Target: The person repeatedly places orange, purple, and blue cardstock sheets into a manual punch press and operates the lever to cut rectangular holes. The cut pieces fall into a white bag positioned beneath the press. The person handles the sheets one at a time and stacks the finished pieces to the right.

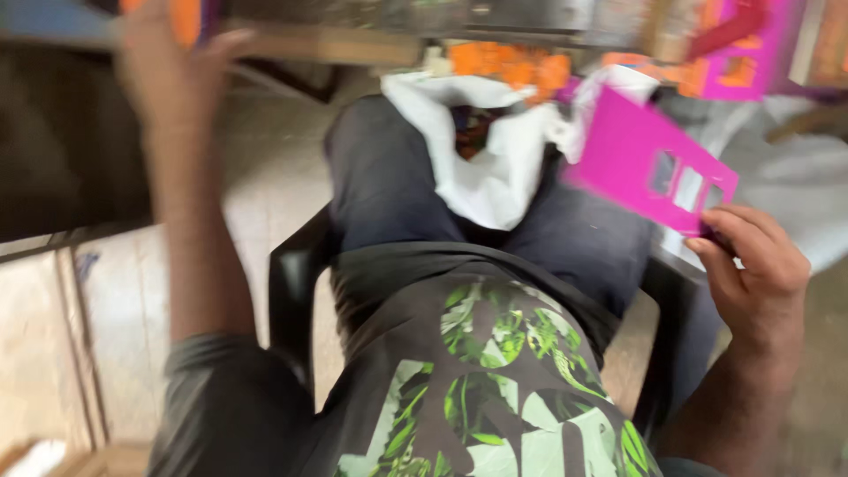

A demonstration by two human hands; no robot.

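Seen from above, seated on a dark chair [291, 291], knees pointing to the top of the view, whole picture blurred. Right hand [755, 265] clenched on the near corner of a pink card [632, 163], thumb and fingers pinching its edge at the lower right. Card held in the air above the right thigh, tilted, long axis running from upper left down to lower right, free end aimed toward a white bag [495, 168] on the lap; small rectangular windows cut near the gripped end. Card just beside the bag's right flap, whether touching could not be told. Bag open at the top between the thighs, dark and orange contents dimly visible inside. Left hand [168, 62] raised far to the upper left, at the edge of a tabletop [336, 40], against something orange [185, 18] at the frame's top border; grip hidden by blur and cropping, so clenched or released could not be told. More pink and orange cut pieces [733, 49] crowded along the top right, near the card's upper edge, leaving little room there. Open floor [256, 185] between the left arm and the left thigh, and bare room below the card over the right leg. Grey sheet [795, 177] spread at the right, behind the right hand.
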